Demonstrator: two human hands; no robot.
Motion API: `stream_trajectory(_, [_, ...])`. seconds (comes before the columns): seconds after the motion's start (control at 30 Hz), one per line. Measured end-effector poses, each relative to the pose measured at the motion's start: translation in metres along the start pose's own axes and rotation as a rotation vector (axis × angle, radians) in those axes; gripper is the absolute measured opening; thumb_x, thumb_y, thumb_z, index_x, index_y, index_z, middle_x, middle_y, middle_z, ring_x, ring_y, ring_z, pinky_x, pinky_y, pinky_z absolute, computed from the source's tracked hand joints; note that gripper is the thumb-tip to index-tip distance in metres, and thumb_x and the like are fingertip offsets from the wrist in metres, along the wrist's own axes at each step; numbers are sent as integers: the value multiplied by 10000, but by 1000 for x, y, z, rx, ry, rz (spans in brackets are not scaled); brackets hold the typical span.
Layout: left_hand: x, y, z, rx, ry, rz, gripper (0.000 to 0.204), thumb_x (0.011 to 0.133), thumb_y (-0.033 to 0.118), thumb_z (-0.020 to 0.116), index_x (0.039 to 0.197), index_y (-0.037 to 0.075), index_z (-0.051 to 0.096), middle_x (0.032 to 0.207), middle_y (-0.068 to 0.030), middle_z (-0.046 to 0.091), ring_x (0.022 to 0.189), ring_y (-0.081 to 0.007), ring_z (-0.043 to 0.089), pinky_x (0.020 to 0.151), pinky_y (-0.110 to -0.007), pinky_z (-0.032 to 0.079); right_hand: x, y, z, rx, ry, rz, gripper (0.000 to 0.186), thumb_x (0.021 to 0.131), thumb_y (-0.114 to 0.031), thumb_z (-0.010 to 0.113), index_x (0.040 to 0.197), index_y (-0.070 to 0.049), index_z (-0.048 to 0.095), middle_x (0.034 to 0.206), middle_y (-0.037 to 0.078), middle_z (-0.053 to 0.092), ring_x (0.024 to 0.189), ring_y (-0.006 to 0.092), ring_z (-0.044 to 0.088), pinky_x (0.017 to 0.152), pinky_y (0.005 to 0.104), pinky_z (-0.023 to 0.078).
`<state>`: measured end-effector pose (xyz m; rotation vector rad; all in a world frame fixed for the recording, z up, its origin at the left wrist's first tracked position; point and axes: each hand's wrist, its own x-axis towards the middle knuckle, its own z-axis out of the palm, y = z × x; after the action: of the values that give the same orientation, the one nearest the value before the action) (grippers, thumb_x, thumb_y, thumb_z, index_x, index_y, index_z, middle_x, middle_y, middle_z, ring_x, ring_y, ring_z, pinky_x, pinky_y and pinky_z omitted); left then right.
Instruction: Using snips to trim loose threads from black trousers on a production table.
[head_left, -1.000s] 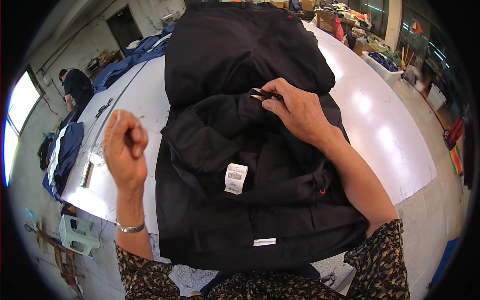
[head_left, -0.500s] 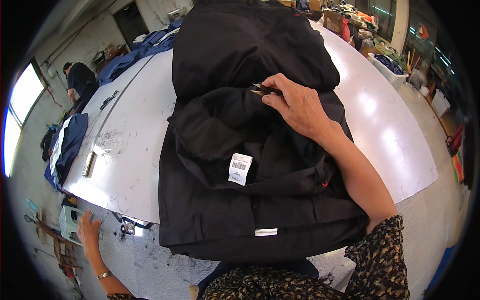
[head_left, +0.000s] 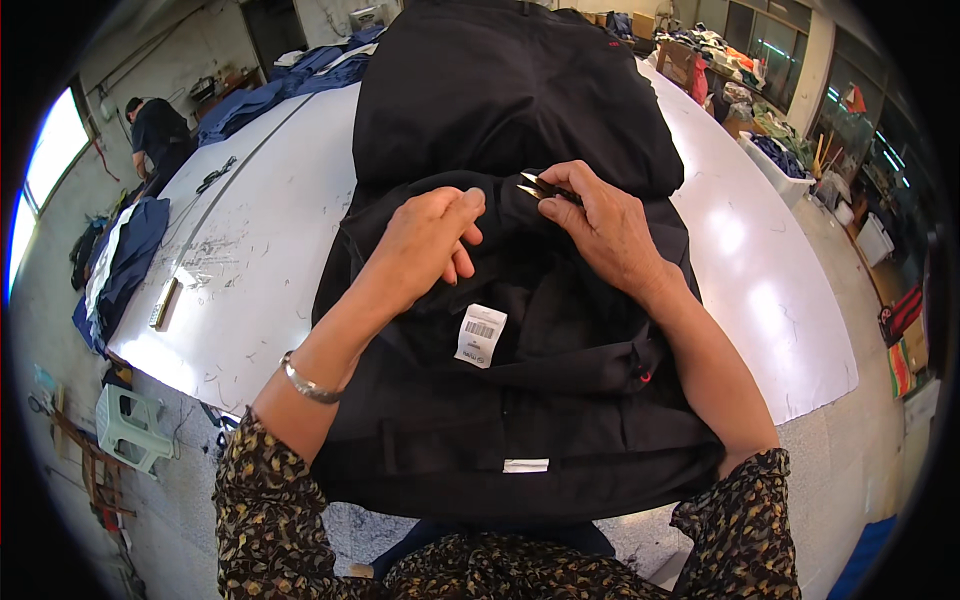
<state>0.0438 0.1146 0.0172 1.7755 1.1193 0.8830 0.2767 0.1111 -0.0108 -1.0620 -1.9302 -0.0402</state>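
Black trousers [head_left: 520,110] lie spread over the table, with their waist end toward me. Their opened-out inner fabric carries a white printed label [head_left: 480,336]. Over the upper edge of this inner part, my right hand [head_left: 605,225] grips a pair of thread snips [head_left: 545,190], two pointed blades facing left. My left hand [head_left: 425,240] hovers just left of the blades, thumb against the curled forefinger and the other fingers bent loosely. Anything between its fingertips is too small to make out.
Around the trousers stretches a white table [head_left: 770,270]. Piles of navy garments [head_left: 125,265] sit along its left side, near a small box-like item [head_left: 164,303]. A green plastic stool [head_left: 132,428] stands at lower left. Another person [head_left: 158,138] bends at far left. A white bin [head_left: 775,165] holds cloth.
My left hand has swung in from the far left, off the table, to over the trousers beside the snips. The right hand keeps its hold and has barely shifted.
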Motion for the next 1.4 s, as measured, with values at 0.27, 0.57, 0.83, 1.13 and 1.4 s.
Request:
stream_trajectory(0.27, [36, -22, 25, 67, -55, 19, 321, 972, 286, 624, 887, -22, 651, 688, -27, 601, 483, -65, 518, 468, -195, 398, -1, 0, 0, 29, -12, -1, 225, 933, -230, 682, 1066, -83, 576, 874, 93, 685, 779, 278, 683, 667, 381, 508])
stream_trajectory(0.57, [9, -12, 19, 136, 44, 37, 177, 917, 151, 654, 839, -8, 661, 678, -25, 631, 508, -57, 532, 497, -212, 413, 0, -7, -5, -57, -78, -87, 250, 885, -210, 714, 1049, -78, 578, 880, 84, 680, 764, 281, 685, 649, 383, 513])
stream_trajectory(0.83, [4, -11, 12, 144, 106, 109, 143, 921, 126, 644, 840, 8, 655, 671, -19, 625, 523, -54, 542, 507, -213, 426, 1, -12, -5, -236, -130, -241, 240, 851, -227, 729, 948, -79, 567, 829, 62, 657, 730, 301, 679, 605, 420, 503])
stream_trajectory(1.13, [-4, -7, 9, 196, 164, 192, 133, 917, 111, 632, 834, 8, 640, 673, -11, 607, 525, -55, 528, 516, -215, 423, 5, -20, 9, -385, -139, -258, 236, 865, -217, 720, 924, -78, 539, 794, 66, 654, 690, 292, 673, 561, 410, 494])
stream_trajectory(1.4, [-83, -37, -146, 467, 820, 174, 400, 993, 355, 563, 724, 60, 590, 634, -27, 572, 474, -68, 456, 454, -239, 357, 0, -12, -2, -108, -125, 117, 424, 794, -315, 791, 1033, -57, 554, 887, 118, 678, 817, 340, 680, 720, 449, 509])
